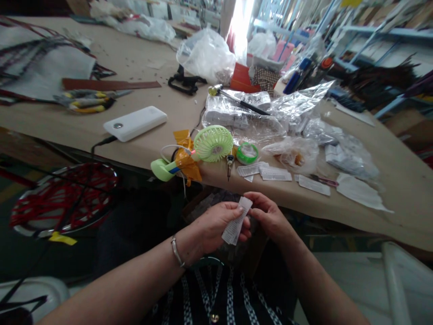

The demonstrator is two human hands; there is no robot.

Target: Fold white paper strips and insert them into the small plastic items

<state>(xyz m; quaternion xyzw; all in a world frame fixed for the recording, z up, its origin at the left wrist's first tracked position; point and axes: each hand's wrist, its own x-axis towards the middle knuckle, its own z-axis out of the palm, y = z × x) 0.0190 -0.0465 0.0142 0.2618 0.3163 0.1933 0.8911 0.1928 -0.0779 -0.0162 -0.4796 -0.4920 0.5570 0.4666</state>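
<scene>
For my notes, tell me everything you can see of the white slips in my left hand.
The white slips are narrow printed strips, seemingly paper or fabric, at least two overlapping, lower ends slightly offset. They slant toward the upper right, in front of the table. The left hand pinches them, thumb on top; the right hand seems to touch their upper end. The print is illegible.

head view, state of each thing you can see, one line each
label strips: stacked, held slanting
left hand: closed on the label strips
right hand: fingers bent, at the label strips' upper end
fan: taped in place, spinning unclear
power bank: lying flat, cable plugged in
pliers: lying on the table
loose strips: lying flat
</scene>
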